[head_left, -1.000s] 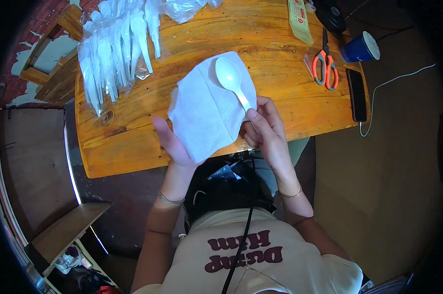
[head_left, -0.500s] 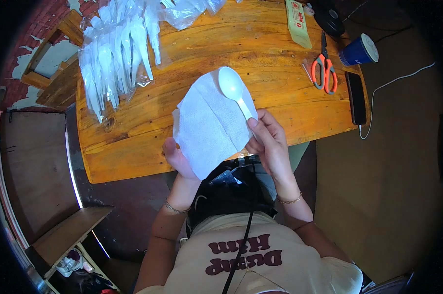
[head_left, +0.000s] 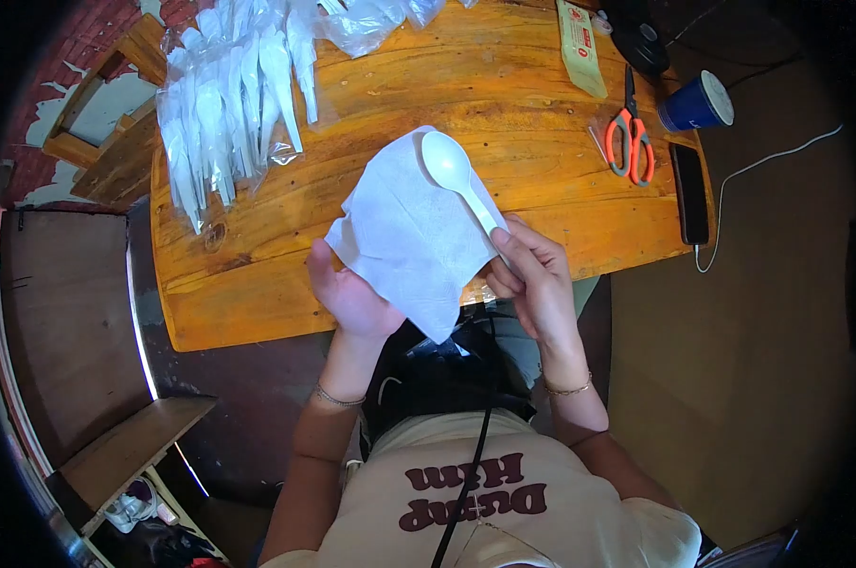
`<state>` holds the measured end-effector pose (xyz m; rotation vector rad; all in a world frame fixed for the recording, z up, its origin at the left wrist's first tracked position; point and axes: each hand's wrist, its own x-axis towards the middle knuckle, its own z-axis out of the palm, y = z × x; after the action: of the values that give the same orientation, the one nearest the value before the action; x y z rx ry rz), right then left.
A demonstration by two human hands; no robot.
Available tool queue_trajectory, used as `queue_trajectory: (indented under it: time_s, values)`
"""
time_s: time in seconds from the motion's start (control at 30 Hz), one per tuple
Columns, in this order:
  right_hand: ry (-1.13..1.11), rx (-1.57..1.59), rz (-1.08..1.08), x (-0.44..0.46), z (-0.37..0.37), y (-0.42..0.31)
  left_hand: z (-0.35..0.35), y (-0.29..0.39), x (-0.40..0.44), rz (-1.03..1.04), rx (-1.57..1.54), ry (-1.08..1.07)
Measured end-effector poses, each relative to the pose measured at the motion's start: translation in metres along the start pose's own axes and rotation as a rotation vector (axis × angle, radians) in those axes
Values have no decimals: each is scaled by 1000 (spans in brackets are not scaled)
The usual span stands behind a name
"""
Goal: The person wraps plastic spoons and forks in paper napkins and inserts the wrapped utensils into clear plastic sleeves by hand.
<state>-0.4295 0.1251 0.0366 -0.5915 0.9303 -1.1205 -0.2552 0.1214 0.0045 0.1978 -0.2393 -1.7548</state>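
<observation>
A white plastic spoon (head_left: 445, 161) lies bowl up over a white paper napkin (head_left: 400, 227), above the near part of the table. My right hand (head_left: 534, 275) is closed, pinching the spoon's handle together with the napkin's right edge between thumb and fingers. On the other side, my left hand (head_left: 352, 295) is open with its palm up and thumb stretched away from the napkin. Its fingers reach under the paper and are mostly hidden. The napkin's lower corner hangs down between the two hands.
Wrapped white plastic cutlery (head_left: 229, 104) is heaped on the wooden table (head_left: 258, 284) at the back left. To the right are orange-handled scissors (head_left: 629, 142), a phone (head_left: 688, 194) on a white cable, a blue cup (head_left: 695, 102), a yellowish packet (head_left: 579, 47) and a black roll (head_left: 641, 45).
My left hand has shifted slightly left, and its thumb and palm show more. The napkin's lower corner has swung right. My right hand, still gripping the spoon, has moved slightly right.
</observation>
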Motion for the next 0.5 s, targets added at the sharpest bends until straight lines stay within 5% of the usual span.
queue_trajectory:
  time_s: [0.03, 0.23, 0.5]
  values:
    - [-18, 71, 51, 0, 0, -2, 2, -1, 3, 1, -170, -78]
    - [-19, 47, 76, 0, 1, 5, -5, 0, 6, 28, -27, 47]
    - [20, -9, -32, 2, 0, 2, 3, 4, 10, -16, -97, -55]
